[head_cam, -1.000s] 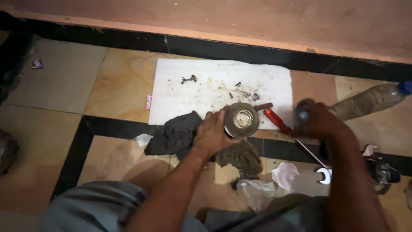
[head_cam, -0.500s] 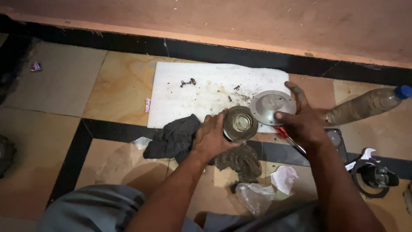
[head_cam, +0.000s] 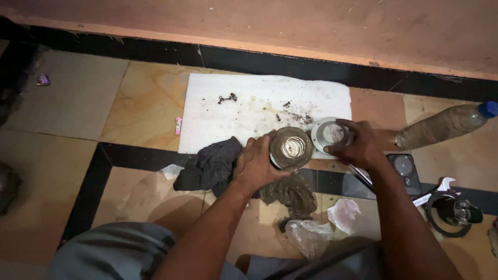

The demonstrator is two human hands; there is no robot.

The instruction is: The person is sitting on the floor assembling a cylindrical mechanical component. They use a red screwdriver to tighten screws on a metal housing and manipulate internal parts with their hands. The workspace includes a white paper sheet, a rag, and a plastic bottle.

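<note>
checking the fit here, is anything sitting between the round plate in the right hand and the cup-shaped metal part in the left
Nothing visible does. The right hand holds the flat round plate right beside the open-topped metal part gripped by the left hand; their rims look nearly touching, and the part's open top is uncovered.

Dim warm light, dark corners, slight blur

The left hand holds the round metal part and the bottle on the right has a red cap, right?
Not quite. In the head view the bottle has a blue cap, not red. The left hand does hold the round metal part.
</note>
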